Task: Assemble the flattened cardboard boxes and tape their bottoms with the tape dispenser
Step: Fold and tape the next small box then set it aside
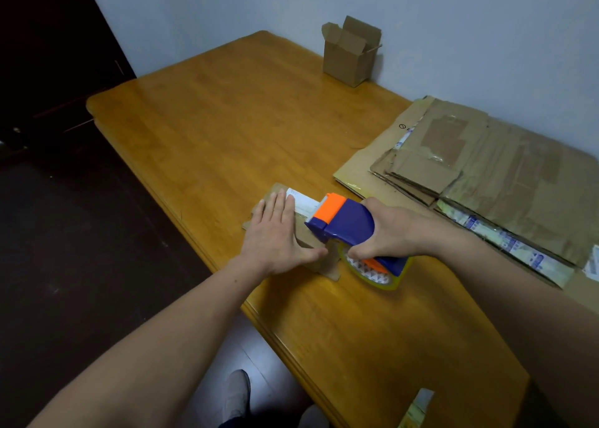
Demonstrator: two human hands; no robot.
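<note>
**Progress.** One small cardboard box (350, 58) stands assembled, top flaps open, well beyond the box in hand (329, 267), at the far edge of the worktop (227, 120). I judge it finished, though its bottom is hidden. The box in hand lies near the front edge of the worktop with a closed face turned up, and taping is under way on that face. A pale printed strip (303, 202) runs along the face beyond the dispenser's nose. Whether it is fresh tape or an old label cannot be told. To the right of the box in hand lies a stack of flattened cardboard boxes (486, 155), several layers deep, none erected. By this evidence the greater part of the task is outstanding.

**Hands.**
- The left hand (275, 230) lies flat on the upturned face, fingers straight and close together, thumb spread toward the near side. It presses the box down and holds nothing.
- The right hand (389, 230) is wrapped round the handle of the blue and orange tape dispenser (343, 220), fingers curled beneath.
- The dispenser's nose rests on the box beside the left hand, and its tape roll (372, 272) hangs at the near right corner of the box.
</note>
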